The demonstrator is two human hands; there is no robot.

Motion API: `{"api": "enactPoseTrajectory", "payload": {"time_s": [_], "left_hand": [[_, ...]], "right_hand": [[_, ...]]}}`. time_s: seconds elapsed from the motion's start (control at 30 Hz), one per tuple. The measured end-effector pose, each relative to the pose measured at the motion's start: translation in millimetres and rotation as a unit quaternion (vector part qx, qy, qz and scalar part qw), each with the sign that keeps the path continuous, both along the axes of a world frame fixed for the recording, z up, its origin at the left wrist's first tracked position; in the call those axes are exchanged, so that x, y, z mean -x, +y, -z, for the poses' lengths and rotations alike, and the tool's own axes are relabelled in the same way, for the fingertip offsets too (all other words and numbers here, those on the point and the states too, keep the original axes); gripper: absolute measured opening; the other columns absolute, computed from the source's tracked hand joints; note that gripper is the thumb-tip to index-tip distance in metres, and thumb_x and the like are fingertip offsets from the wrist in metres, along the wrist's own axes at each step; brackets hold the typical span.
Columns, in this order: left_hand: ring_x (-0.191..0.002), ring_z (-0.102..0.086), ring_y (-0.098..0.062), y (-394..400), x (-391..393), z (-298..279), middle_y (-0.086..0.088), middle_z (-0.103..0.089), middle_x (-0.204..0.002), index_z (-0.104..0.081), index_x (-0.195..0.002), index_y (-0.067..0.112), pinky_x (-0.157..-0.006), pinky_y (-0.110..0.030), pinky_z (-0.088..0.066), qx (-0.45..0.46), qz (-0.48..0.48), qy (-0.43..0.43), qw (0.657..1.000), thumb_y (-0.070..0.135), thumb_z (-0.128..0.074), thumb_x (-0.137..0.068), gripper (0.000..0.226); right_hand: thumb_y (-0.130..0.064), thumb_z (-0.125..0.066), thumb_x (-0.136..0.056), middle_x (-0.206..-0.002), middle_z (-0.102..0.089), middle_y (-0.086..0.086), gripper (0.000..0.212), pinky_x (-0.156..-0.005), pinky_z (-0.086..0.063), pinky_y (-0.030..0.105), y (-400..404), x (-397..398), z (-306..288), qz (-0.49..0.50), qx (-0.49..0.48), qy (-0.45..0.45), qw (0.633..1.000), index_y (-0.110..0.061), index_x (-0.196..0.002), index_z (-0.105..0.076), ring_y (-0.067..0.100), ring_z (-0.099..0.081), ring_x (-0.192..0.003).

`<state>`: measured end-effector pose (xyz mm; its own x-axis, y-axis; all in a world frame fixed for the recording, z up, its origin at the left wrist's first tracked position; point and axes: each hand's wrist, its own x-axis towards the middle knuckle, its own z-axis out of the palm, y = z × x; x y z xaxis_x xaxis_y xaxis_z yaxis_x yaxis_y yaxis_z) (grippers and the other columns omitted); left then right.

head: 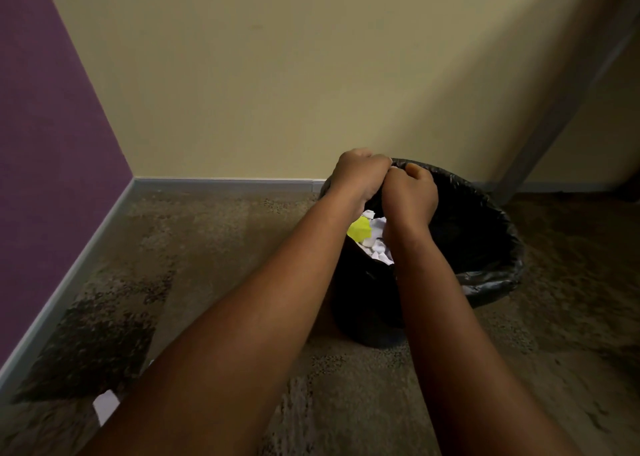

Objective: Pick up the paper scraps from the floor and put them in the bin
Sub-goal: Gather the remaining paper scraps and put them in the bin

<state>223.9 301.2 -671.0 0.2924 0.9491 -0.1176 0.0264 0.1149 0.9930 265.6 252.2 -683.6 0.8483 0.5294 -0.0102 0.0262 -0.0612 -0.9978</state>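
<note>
A black bin with a black liner stands on the carpet near the back wall. Inside it lie white paper scraps and a yellow crumpled piece. My left hand and my right hand are held over the bin's near-left rim, both curled into fists and pressed together. A sliver of white paper shows between them; the rest of what they hold is hidden by the fingers. One white paper scrap lies on the carpet at the lower left, beside my left forearm.
A purple wall closes the left side and a cream wall the back, both with a grey skirting board. A grey slanted table leg comes down just right of the bin. Brown patterned carpet covers the floor.
</note>
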Motion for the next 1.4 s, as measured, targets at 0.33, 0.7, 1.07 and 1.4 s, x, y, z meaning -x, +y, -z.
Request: {"api": "enactPoseTrajectory", "payload": {"time_s": [0.33,0.7,1.07,1.4], "left_hand": [[-0.086,-0.073,-0.019,23,47,5,-0.005,-0.076,-0.091,-0.073,-0.096,0.019,-0.086,-0.032,-0.058,-0.008,-0.06,-0.087,0.994,0.005,-0.064,-0.081,0.022],[-0.088,-0.072,-0.014,36,133,36,-0.001,-0.075,-0.094,-0.072,-0.095,0.022,-0.081,-0.03,-0.06,0.013,-0.184,-0.046,0.982,0.007,-0.059,-0.084,0.023],[-0.095,-0.069,-0.019,33,212,107,-0.005,-0.074,-0.102,-0.07,-0.088,0.024,-0.085,-0.032,-0.058,0.093,-0.254,0.05,0.961,0.012,-0.06,-0.083,0.017],[-0.095,-0.067,-0.025,-1,301,165,-0.007,-0.072,-0.103,-0.071,-0.089,0.02,-0.089,-0.034,-0.056,0.152,-0.282,0.234,0.918,0.019,-0.059,-0.085,0.013]], "right_hand": [[-0.018,-0.056,-0.081,-0.115,-0.066,-0.003,0.043,-0.098,-0.053,0.041,15,54,-3,-0.07,-0.064,0.011,0.995,-0.019,-0.124,-0.059,0.015,-0.064,-0.107],[-0.02,-0.057,-0.092,-0.102,-0.06,-0.011,0.035,-0.099,-0.049,0.033,29,126,21,-0.179,-0.029,-0.045,0.982,-0.016,-0.126,-0.059,0.011,-0.059,-0.109],[-0.017,-0.057,-0.094,-0.116,-0.062,0.002,0.039,-0.086,-0.046,0.026,24,190,84,-0.311,0.09,-0.013,0.946,-0.012,-0.132,-0.055,0.01,-0.054,-0.098],[-0.018,-0.063,-0.091,-0.124,-0.062,0.009,0.048,-0.092,-0.048,0.032,9,246,157,-0.456,0.214,-0.051,0.862,-0.005,-0.136,-0.051,0.018,-0.059,-0.106]]}}
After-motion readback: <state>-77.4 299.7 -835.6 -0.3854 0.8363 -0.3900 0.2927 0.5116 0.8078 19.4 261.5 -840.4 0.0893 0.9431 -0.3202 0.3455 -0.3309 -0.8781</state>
